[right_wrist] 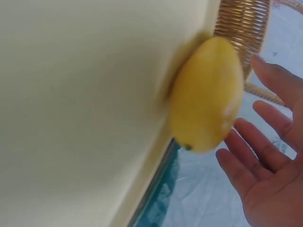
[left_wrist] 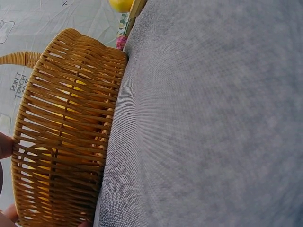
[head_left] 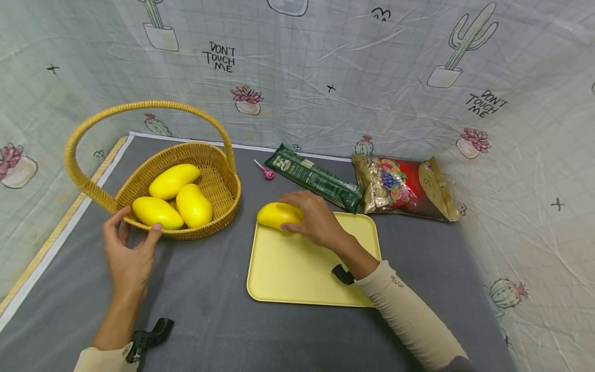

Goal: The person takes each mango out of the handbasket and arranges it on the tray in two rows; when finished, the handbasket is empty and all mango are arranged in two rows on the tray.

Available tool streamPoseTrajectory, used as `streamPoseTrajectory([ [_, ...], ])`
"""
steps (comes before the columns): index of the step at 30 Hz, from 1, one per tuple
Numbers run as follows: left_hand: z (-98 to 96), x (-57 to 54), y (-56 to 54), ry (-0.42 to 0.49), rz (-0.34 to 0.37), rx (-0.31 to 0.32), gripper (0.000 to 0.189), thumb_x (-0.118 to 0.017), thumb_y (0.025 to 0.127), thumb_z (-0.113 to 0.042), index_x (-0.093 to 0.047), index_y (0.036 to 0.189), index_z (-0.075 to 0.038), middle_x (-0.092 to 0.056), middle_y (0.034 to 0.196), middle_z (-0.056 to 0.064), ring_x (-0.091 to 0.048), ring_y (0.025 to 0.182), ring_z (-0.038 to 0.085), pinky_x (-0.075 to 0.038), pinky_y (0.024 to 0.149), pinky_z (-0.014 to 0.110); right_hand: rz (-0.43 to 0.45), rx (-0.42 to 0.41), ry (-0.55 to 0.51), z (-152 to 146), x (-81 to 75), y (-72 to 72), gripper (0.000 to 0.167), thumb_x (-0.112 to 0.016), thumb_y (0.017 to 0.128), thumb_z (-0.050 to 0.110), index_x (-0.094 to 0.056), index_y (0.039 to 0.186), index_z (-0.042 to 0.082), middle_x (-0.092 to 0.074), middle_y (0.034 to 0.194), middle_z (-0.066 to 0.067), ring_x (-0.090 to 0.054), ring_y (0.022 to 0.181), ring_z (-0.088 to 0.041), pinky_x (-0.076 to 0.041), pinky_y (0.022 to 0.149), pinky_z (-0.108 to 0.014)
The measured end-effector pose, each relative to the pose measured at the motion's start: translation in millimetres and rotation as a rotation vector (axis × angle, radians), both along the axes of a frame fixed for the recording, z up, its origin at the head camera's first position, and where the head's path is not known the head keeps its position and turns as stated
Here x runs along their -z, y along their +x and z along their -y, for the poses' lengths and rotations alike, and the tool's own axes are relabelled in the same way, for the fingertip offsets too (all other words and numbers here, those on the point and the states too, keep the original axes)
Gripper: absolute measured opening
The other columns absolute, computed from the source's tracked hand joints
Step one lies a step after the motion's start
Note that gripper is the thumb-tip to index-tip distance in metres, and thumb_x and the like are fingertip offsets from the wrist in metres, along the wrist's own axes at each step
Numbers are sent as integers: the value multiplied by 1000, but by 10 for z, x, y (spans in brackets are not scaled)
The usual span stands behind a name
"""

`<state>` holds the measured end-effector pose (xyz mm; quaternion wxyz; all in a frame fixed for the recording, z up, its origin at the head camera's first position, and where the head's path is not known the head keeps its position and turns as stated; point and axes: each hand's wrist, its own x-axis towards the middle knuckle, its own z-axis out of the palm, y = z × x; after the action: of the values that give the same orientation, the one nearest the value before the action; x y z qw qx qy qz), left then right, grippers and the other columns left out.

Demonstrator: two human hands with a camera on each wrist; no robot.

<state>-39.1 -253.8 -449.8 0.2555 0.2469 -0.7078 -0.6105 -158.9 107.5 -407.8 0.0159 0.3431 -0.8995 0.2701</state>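
Observation:
My left hand (head_left: 127, 256) holds the near left rim of a wicker basket (head_left: 218, 191), thumb and fingers at the rim by the foot of its tall handle. Three yellow mangoes (head_left: 194, 206) lie inside. In the left wrist view the basket's woven side (left_wrist: 71, 127) fills the left part, with fingertips at its edge. My right hand (head_left: 313, 217) reaches over a fourth-corner mango (head_left: 274, 214) at the far left corner of the yellow tray (head_left: 307, 274). In the right wrist view its fingers are spread and loosely bent beside that mango (right_wrist: 208, 94).
Behind the tray lie a green packet (head_left: 316, 175) and a red and gold candy bag (head_left: 404, 188). A pink lollipop (head_left: 268, 173) is right of the basket. A grey cloth (head_left: 209, 310) covers the table, and a printed curtain (head_left: 302, 62) hangs behind it.

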Motion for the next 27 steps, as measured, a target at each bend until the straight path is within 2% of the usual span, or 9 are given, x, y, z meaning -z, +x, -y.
streamPoseTrajectory([
  [9, 3, -4, -6, 8, -4, -3, 71, -78, 93, -8, -47, 156, -23, -35, 167, -3, -28, 160, 23, -41, 124, 53, 8, -27, -156, 270, -243, 40, 55, -91, 86, 33, -73, 136, 19, -72, 137, 0, -63, 133, -22, -52, 112, -44],
  [13, -3, 1, -11, 29, -15, -2, 71, -78, 93, -7, -47, 155, -22, -34, 168, -2, -26, 161, 23, -39, 125, 56, 9, -53, -200, 448, -316, 41, 55, -91, 86, 34, -73, 135, 18, -74, 134, 2, -65, 131, -20, -52, 113, -42],
  [16, -6, 0, -16, 35, -20, -2, 72, -78, 92, -6, -47, 155, -22, -33, 169, -1, -25, 162, 24, -39, 125, 57, 27, -74, -228, 593, -352, 41, 54, -90, 87, 34, -73, 135, 18, -74, 133, 2, -67, 126, -19, -54, 108, -37],
  [19, -9, 0, -19, 23, -9, -4, 72, -78, 93, -6, -46, 155, -23, -32, 169, -1, -26, 162, 24, -43, 123, 51, 57, -95, -258, 743, -364, 30, 53, -89, 87, 34, -73, 135, 18, -73, 134, 2, -69, 123, -18, -57, 106, -33],
  [23, -7, 11, -17, -19, 12, -8, 71, -77, 93, -9, -45, 155, -24, -33, 168, -2, -29, 161, 24, -51, 115, 34, 99, -125, -299, 937, -368, 8, 54, -90, 87, 31, -72, 136, 17, -72, 135, -1, -69, 123, -18, -57, 105, -30],
  [27, -2, 15, -11, -10, 1, -5, 71, -77, 93, -8, -46, 155, -23, -34, 167, -2, -30, 160, 23, -52, 108, 28, 141, -138, -310, 1113, -382, 0, 57, -90, 87, 32, -70, 139, 17, -71, 137, 0, -68, 124, -16, -55, 104, -21],
])
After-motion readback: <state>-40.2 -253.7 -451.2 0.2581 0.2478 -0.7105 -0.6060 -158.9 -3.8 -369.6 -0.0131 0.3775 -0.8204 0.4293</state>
